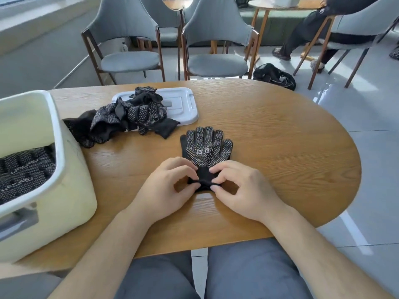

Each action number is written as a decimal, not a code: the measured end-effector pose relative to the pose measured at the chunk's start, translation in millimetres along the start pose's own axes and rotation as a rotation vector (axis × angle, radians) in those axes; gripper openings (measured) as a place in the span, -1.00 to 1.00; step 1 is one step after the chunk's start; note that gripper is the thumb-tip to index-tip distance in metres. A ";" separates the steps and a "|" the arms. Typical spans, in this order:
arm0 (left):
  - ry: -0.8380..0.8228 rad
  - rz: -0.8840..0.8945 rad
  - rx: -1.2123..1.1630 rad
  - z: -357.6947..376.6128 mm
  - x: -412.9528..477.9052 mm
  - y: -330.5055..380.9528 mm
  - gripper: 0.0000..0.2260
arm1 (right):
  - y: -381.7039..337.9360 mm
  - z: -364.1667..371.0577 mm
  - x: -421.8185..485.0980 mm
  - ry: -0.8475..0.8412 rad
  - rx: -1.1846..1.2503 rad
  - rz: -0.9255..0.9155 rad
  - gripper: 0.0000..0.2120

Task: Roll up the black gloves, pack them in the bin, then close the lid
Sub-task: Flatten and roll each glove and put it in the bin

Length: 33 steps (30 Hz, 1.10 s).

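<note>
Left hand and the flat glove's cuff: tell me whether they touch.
Touching. The head view shows the left hand pinching the flat glove by its cuff.

Matt knit, smooth plastic, grained wood.
Black knitted cloth, matt, studded with small pale grip dots on the flat glove (pixel 205 147) and the heaped gloves (pixel 138 113). Smooth, faintly shiny plastic on the cream bin (pixel 73 190) and pale lid (pixel 183 100). Wood-grain table (pixel 280 137) with soft sheen; grey fabric on wooden-framed chairs (pixel 218 64); glossy floor tiles (pixel 371 117).
</note>
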<state>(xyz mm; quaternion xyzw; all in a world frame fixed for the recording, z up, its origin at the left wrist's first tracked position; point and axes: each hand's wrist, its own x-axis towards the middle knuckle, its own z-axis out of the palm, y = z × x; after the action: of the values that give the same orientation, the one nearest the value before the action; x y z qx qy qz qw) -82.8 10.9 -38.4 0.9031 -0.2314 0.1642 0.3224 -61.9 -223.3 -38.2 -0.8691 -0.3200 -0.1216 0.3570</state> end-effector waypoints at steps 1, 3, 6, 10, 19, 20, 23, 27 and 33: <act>-0.001 0.025 0.019 -0.6 -0.3 0.7 -0.91 | -0.3 -0.4 0.2 -0.006 -0.003 0.004 -0.95; -0.012 0.050 0.046 -2.2 -2.1 1.4 -0.88 | -0.2 -1.3 -0.2 -0.030 -0.021 0.000 -0.94; -0.048 0.030 0.066 -3.5 -6.0 1.9 -0.81 | -1.2 -4.1 -2.7 -0.104 -0.030 -0.021 -0.82; -0.034 0.033 0.079 0.4 -0.8 1.1 -0.88 | -1.9 -9.7 -1.3 -0.169 0.002 -0.008 -0.59; 0.277 -0.325 -0.527 -20.3 49.2 29.3 -0.78 | -18.7 -30.6 47.3 0.183 0.323 0.255 -0.78; 0.299 -0.322 -0.602 -26.0 56.8 32.4 -0.76 | -22.0 -36.9 57.6 0.217 0.406 0.280 -0.76; 0.340 -0.293 -0.735 -40.6 79.1 42.0 -0.79 | -30.1 -55.9 84.5 0.289 0.551 0.296 -0.73; 0.417 -0.294 -0.812 -50.1 95.5 49.6 -0.79 | -37.8 -69.9 104.4 0.298 0.589 0.333 -0.79; 0.449 -0.375 -0.766 -54.8 108.0 49.8 -0.81 | -41.7 -75.9 115.6 0.299 0.669 0.357 -0.86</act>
<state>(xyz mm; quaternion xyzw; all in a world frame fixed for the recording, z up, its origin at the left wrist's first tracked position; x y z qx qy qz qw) -26.4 -20.8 75.3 0.6876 -0.0331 0.1974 0.6979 1.1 -199.5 89.6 -0.7195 -0.1305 -0.0720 0.6783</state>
